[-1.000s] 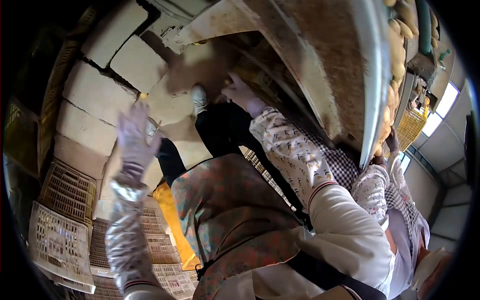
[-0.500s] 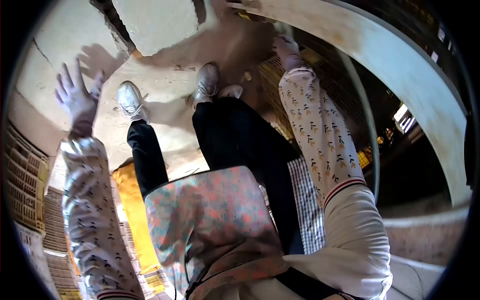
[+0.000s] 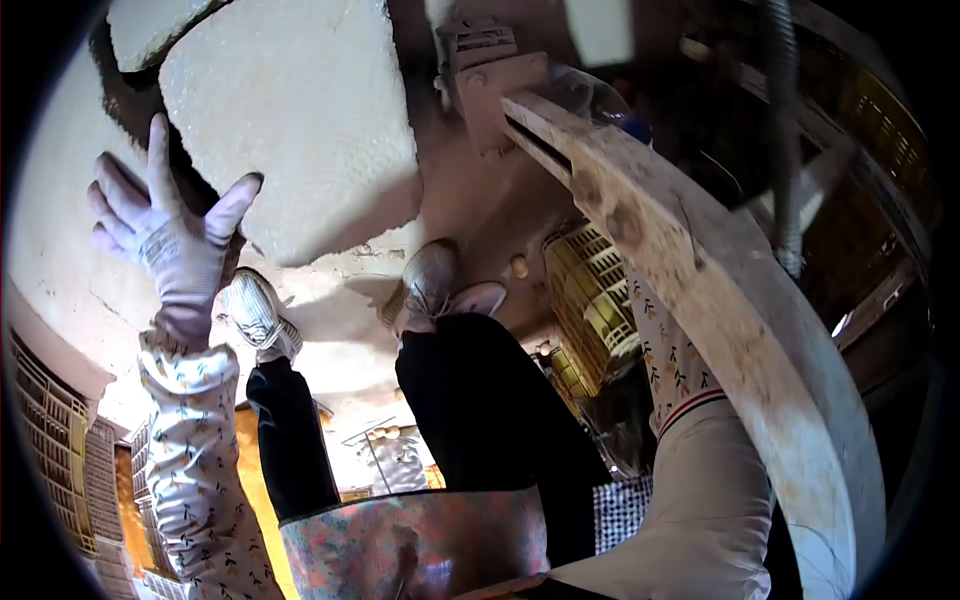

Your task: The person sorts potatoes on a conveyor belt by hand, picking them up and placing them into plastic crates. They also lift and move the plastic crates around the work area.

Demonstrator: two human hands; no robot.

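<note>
My left hand [image 3: 178,242] wears a pale, thin glove with dark fingertips and is raised with its fingers spread. It holds nothing. Its fingertips overlap the dark gap beside a large broken concrete slab [image 3: 290,120] in this view. My right arm, in a printed sleeve [image 3: 665,345], reaches behind a long pale wooden beam [image 3: 690,260]. That beam hides my right hand. At the beam's far end is a rusty, dusty bracket [image 3: 495,95]. A yellow plastic crate [image 3: 590,310] lies low beside my right sleeve.
My shoes [image 3: 258,305] stand on a dusty floor with cracks. Stacked plastic crates [image 3: 50,430] line the left side. A ribbed grey hose [image 3: 783,130] hangs at the upper right, before dark racks. A patterned apron [image 3: 420,535] covers my lap.
My view has tilted, bringing the concrete slab and bracket further into sight. The beam now crosses in front of my right forearm, and my right hand has gone out of sight. My left hand stays spread.
</note>
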